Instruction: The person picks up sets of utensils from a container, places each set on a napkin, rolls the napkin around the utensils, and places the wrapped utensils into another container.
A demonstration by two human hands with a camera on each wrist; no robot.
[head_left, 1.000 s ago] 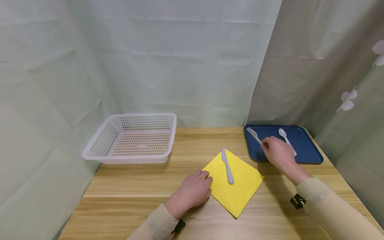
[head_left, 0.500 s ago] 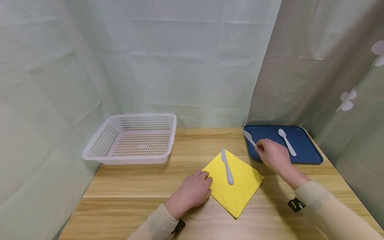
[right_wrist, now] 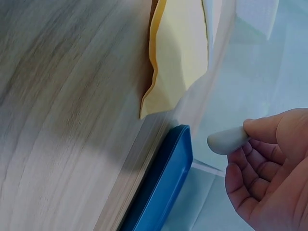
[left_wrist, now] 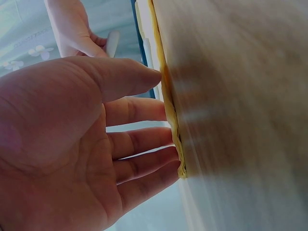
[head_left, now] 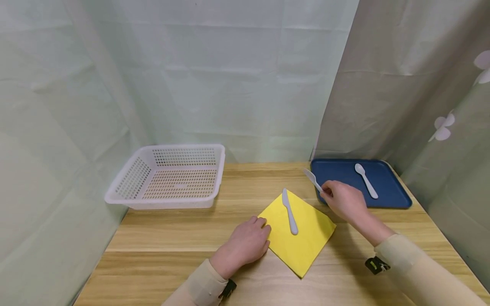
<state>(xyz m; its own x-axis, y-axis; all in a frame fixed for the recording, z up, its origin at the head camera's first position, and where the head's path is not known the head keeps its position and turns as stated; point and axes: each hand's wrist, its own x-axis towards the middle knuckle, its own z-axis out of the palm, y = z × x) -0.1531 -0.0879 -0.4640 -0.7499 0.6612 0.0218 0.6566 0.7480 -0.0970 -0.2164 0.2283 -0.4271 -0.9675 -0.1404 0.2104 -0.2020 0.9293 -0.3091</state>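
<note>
My right hand (head_left: 344, 200) pinches a pale plastic fork (head_left: 312, 179) by its handle, thumb against fingers. The tines point to the far left, just past the left edge of a blue tray (head_left: 391, 180). In the right wrist view the rounded end of the fork's handle (right_wrist: 225, 141) sticks out of the pinch. A folded yellow napkin (head_left: 306, 255) lies turned like a diamond on the table, with a grey-white plastic knife (head_left: 289, 211) on it. My left hand (head_left: 246, 241) rests at the napkin's left corner, fingertips (left_wrist: 168, 137) on its edge and fingers fairly straight.
A white spoon (head_left: 366, 181) lies in the blue tray at the back right. At the back left stands a white perforated basket (head_left: 162, 204). The wooden table (head_left: 172, 238) is bordered by pale curtains (head_left: 237, 85) behind and at both sides.
My right hand has moved left and toward me, carrying the fork from over the tray to past its left edge. The left hand, napkin, knife and spoon stay put.
</note>
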